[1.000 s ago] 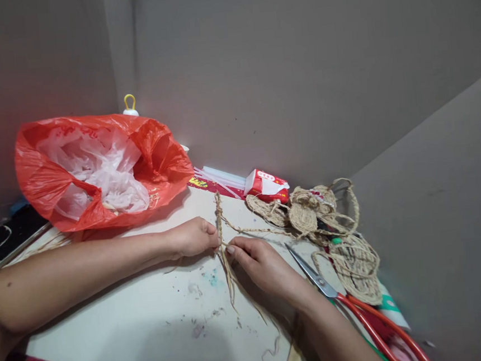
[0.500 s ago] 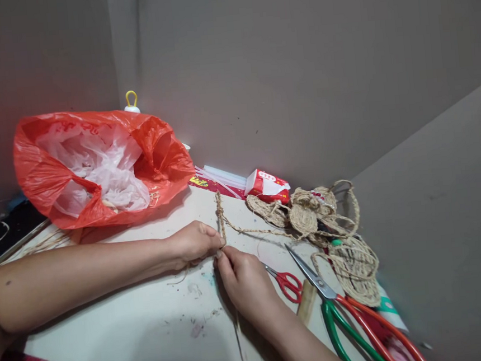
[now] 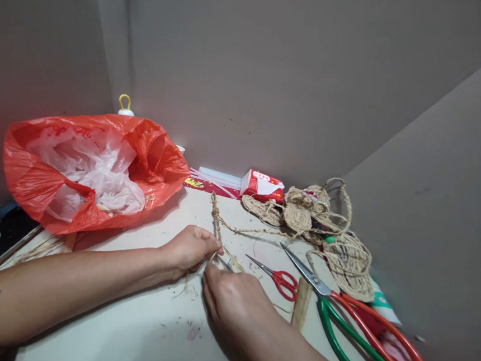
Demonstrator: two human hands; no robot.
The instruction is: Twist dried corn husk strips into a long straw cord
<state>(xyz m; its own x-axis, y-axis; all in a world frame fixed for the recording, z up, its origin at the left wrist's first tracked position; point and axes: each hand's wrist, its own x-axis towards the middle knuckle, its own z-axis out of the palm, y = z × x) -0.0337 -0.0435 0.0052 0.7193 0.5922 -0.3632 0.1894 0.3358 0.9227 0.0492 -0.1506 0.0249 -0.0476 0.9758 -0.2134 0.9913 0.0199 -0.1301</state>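
Note:
A braided straw cord [image 3: 215, 213] stands out toward the wall from the fingertips of my left hand [image 3: 193, 247], which pinches its near end. Loose straw strands [image 3: 232, 258] spread from that end. Just nearer to me, my right hand [image 3: 233, 293] is closed, back of the hand up; its fingertips are mostly hidden, and what they hold cannot be made out. Small red-handled scissors [image 3: 284, 283] lie right of my right hand. Beyond them are large shears [image 3: 324, 291] with one green and one red handle. Coiled straw pieces [image 3: 302, 209] are piled at the back right.
A red plastic bag [image 3: 154, 154] with white plastic inside sits at the back left. A red tissue pack [image 3: 262, 185] rests against the wall. A wooden piece [image 3: 302, 303] lies between scissors and shears. Straw strands [image 3: 40, 247] lie at the left.
My right hand has moved slightly toward me and away from my left fingertips, and loose strands now show between them. The view has shifted a little to the right.

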